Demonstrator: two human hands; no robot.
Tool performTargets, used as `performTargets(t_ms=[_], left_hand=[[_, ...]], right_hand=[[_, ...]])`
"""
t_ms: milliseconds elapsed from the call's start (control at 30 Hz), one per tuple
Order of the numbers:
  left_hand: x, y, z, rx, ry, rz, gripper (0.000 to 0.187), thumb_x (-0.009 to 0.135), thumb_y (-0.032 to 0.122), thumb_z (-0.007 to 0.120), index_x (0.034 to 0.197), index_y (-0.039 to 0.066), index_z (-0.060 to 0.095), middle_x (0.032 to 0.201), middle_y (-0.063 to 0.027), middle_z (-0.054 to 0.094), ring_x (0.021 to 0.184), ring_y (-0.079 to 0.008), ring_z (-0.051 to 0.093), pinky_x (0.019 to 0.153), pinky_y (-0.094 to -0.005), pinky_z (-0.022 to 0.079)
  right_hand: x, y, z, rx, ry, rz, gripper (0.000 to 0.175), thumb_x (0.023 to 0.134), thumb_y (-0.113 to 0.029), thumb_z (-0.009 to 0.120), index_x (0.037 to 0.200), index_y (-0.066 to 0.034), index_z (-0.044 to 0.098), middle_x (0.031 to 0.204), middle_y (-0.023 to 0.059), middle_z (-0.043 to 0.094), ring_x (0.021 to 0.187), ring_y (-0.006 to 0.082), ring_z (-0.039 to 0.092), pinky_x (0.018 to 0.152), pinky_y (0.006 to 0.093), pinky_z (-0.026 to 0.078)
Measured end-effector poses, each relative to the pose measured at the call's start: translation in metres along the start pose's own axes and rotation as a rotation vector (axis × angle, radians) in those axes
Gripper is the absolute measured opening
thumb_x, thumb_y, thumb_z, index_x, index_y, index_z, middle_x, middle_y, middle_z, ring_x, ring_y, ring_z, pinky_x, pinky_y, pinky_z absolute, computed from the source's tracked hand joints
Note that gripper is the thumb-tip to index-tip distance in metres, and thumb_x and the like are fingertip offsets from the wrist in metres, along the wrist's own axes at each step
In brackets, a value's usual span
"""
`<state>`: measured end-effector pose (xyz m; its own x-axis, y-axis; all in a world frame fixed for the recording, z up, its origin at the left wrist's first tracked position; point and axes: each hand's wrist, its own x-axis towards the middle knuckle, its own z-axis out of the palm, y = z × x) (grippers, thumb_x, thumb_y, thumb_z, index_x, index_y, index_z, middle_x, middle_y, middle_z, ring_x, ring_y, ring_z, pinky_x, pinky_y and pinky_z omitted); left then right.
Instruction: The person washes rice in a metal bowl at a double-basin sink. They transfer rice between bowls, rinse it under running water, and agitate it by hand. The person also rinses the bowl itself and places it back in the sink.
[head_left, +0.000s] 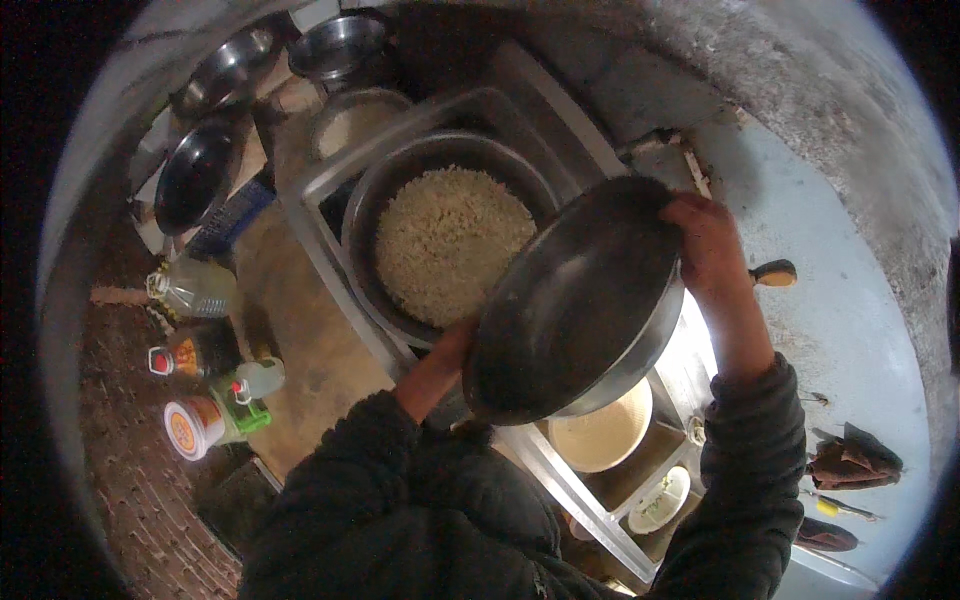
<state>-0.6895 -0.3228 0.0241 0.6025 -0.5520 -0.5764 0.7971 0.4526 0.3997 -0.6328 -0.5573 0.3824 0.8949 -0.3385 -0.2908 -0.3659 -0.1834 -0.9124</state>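
A large dark metal basin (577, 300) is tilted up on its side between my two hands, its hollow facing me. My right hand (705, 247) grips its rim at the upper right. On the lower left, my left hand (442, 367) holds the opposite rim, with its fingers hidden behind the basin. Beyond it stands a wide metal pot (360, 285) containing a broad heap of pale grain that looks like rice (450, 240). The tilted basin overlaps the pot's right edge in view; whether they touch, I cannot tell.
The pot sits within a steel sink frame (330, 262). A cream bowl (607, 427) and an oval dish (660, 499) lie lower right. Bottles, including an oil jug (199, 287), and a white tub (195, 427) line the left. Metal bowls (337, 45) stand at the upper left.
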Motion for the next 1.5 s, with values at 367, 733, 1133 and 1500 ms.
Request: performTargets(t_ms=[367, 733, 1133, 1500], left_hand=[[-0.013, 0.034, 0.026, 1.210, -0.125, 0.320, 0.051, 0.088, 0.036, 0.061, 0.121, -0.002, 0.058, 0.111, -0.0236, 0.065, 0.105, -0.0319, 0.063, 0.087, -0.0409, 0.049], [0.037, 0.024, 0.065, 1.332, 0.389, 0.528, 0.055, 0.083, 0.046, 0.065, 0.100, -0.006, 0.058, 0.100, -0.0305, 0.063, 0.097, -0.0423, 0.063, 0.079, -0.0497, 0.049], [0.143, 0.053, -0.006, 1.431, 0.232, 0.564, 0.045, 0.094, 0.038, 0.053, 0.083, -0.004, 0.064, 0.078, -0.0209, 0.067, 0.066, -0.0345, 0.063, 0.065, -0.0424, 0.049], [0.040, 0.072, 0.047, 1.394, 0.089, 0.501, 0.048, 0.084, 0.039, 0.067, 0.106, -0.003, 0.061, 0.092, -0.0203, 0.068, 0.081, -0.0295, 0.067, 0.071, -0.0401, 0.050]], right_hand=[[-0.028, -0.013, 0.009, 0.192, 0.071, -0.024, 0.046, 0.078, 0.000, 0.061, 0.122, 0.0119, 0.051, 0.090, 0.0096, 0.063, 0.076, 0.0156, 0.062, 0.069, 0.0260, 0.051], [-0.086, -0.020, 0.042, -0.052, 0.225, -0.057, 0.047, 0.075, 0.001, 0.061, 0.122, 0.0078, 0.054, 0.067, 0.0005, 0.050, 0.054, 0.0093, 0.052, 0.042, 0.0250, 0.049], [-0.105, 0.026, 0.026, -0.032, 0.322, -0.057, 0.046, 0.074, 0.004, 0.062, 0.120, 0.0051, 0.055, 0.072, -0.0025, 0.052, 0.065, 0.0058, 0.050, 0.059, 0.0197, 0.039], [-0.111, 0.055, -0.014, 0.236, 0.461, -0.036, 0.046, 0.074, 0.007, 0.060, 0.120, 0.0077, 0.056, 0.071, -0.0028, 0.049, 0.063, 0.0058, 0.047, 0.058, 0.0187, 0.037]])
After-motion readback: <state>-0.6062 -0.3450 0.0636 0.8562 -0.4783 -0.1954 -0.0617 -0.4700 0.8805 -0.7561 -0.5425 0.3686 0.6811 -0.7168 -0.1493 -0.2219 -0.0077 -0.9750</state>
